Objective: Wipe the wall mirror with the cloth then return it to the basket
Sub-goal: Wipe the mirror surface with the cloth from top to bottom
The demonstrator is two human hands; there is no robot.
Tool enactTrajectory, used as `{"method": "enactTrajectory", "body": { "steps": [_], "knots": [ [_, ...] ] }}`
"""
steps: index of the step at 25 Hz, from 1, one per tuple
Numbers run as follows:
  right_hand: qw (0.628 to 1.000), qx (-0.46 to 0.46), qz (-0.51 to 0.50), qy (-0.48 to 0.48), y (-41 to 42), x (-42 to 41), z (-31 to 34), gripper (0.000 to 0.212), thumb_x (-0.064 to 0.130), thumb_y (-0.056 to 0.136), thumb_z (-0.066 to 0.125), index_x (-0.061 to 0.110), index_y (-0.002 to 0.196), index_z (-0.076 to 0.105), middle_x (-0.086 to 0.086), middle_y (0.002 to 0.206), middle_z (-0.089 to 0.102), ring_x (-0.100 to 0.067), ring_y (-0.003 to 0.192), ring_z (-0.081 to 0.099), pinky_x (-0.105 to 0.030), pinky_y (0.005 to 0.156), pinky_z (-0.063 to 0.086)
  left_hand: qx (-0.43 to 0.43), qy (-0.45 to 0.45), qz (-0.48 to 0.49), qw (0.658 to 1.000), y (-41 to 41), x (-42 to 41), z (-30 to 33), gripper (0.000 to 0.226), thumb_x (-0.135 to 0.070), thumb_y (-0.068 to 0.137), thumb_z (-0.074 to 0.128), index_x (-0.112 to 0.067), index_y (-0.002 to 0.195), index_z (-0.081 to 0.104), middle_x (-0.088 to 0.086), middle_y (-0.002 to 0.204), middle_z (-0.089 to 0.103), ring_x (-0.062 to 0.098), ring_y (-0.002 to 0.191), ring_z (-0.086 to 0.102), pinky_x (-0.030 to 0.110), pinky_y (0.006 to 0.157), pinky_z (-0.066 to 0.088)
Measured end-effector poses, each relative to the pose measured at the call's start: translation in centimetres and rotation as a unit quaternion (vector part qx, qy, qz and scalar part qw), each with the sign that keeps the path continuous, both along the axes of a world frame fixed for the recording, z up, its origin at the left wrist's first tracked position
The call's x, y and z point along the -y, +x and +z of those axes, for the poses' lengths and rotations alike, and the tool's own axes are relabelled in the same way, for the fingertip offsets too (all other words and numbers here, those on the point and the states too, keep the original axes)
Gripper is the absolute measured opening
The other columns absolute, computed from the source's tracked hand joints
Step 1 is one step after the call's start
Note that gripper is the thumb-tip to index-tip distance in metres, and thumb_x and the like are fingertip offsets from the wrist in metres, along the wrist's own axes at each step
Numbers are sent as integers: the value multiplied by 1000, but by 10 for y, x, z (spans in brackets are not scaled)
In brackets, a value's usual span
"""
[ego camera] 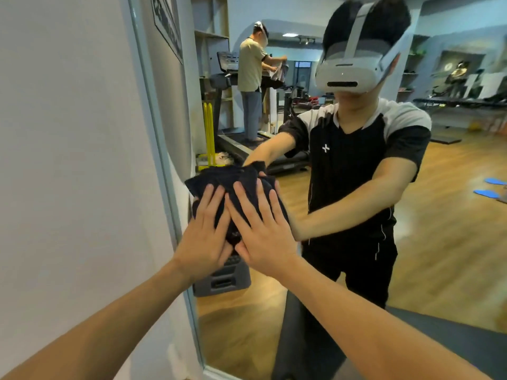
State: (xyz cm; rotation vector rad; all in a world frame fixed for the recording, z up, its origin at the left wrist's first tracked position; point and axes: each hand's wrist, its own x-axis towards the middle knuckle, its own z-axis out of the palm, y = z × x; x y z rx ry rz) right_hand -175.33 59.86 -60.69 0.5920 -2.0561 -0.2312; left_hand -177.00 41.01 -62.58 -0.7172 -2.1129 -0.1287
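Note:
A dark, crumpled cloth is pressed flat against the wall mirror, close to the mirror's left frame. My left hand lies on the cloth's lower left with fingers spread. My right hand lies beside it on the lower right, also with fingers spread. Both palms push the cloth onto the glass. The mirror shows my own reflection with both arms reaching to the same spot. A grey slotted basket appears in the reflection just below the cloth, partly hidden by my hands.
A plain white wall runs along the left, ending at the mirror's pale frame. The reflection shows a gym room with a wooden floor, a treadmill with another person standing on it, and yellow posts.

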Motion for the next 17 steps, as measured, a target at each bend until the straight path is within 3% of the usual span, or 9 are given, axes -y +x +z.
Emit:
{"method": "enactTrajectory", "body": {
  "steps": [2, 4, 6, 8, 10, 13, 17],
  "knots": [
    [1000, -17, -7, 8, 19, -55, -16, 94, 44, 90, 65, 13, 166, 20, -16, 173, 11, -45, 158, 9, -58, 128, 14, -6, -12, -33, 999, 16, -52, -18, 72, -38, 105, 37, 4, 159, 18, 28, 167, 14, 47, 155, 13, 65, 123, 22],
    [999, -33, -18, 19, 40, -114, -26, 91, 45, 91, 63, 14, 165, 21, -14, 173, 13, -44, 157, 12, -57, 129, 10, -15, -24, -47, 999, 29, -108, -31, 82, -42, 102, 46, 1, 161, 11, 26, 168, 9, 47, 156, 11, 69, 119, 26],
    [998, -39, -30, 25, 59, -170, -31, 87, 45, 91, 61, 15, 165, 25, -14, 172, 17, -44, 157, 15, -58, 129, 10, -32, -28, -50, 998, 42, -163, -39, 98, -42, 92, 63, 1, 162, 9, 25, 169, 7, 46, 156, 9, 68, 121, 20],
    [998, -38, -40, 24, 77, -224, -31, 84, 46, 92, 60, 15, 163, 29, -14, 171, 22, -45, 156, 18, -62, 127, 18, -43, -38, -63, 996, 56, -215, -38, 105, -44, 86, 64, 1, 162, 6, 23, 170, 3, 44, 157, 7, 66, 124, 13],
    [998, -39, -53, 13, 97, -272, -28, 78, 48, 97, 53, 15, 163, 29, -14, 171, 21, -47, 156, 19, -65, 124, 24, -61, -51, -81, 994, 70, -266, -31, 104, -45, 85, 60, 0, 162, 6, 22, 170, -1, 42, 158, 4, 64, 124, 11],
    [995, -43, -87, -11, 123, -334, -13, 77, 53, 100, 45, 14, 164, 26, -17, 171, 19, -49, 155, 19, -65, 123, 25, -91, -47, -114, 988, 86, -334, -8, 95, -41, 84, 59, 0, 159, 19, 20, 169, 9, 38, 158, 3, 63, 126, 8],
    [992, -72, -104, -5, 136, -381, 34, 73, 51, 102, 39, 12, 163, 26, -20, 168, 21, -51, 154, 22, -64, 125, 20, -111, -27, -133, 984, 94, -386, 39, 92, -36, 80, 61, 2, 156, 27, 21, 166, 17, 39, 157, 10, 64, 126, 9]
  ]
}}
